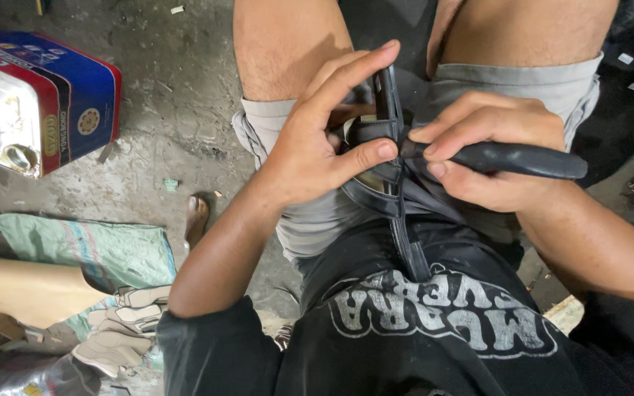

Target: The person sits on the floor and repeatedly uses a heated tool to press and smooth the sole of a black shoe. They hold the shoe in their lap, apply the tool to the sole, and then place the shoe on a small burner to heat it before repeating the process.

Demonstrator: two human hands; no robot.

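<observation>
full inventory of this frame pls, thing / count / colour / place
dark strap piece: 1, black, on the lap, held at centre
tool handle: 1, black, in the right hand, tip at the strap piece
tin can: 1, blue, red and silver, on the floor upper left
woven sack: 1, pale green, floor at left
cut sole-shaped pieces: several, off-white, stacked lower left
concrete floor: 1, grey, dusty
left hand: 1, fingers gripping the strap piece
right hand: 1, wrapped round the tool handle

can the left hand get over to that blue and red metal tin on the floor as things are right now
Probably not at once: the left hand is gripping the black strap piece, and the tin sits well off to the side, though bare floor lies between.
</observation>
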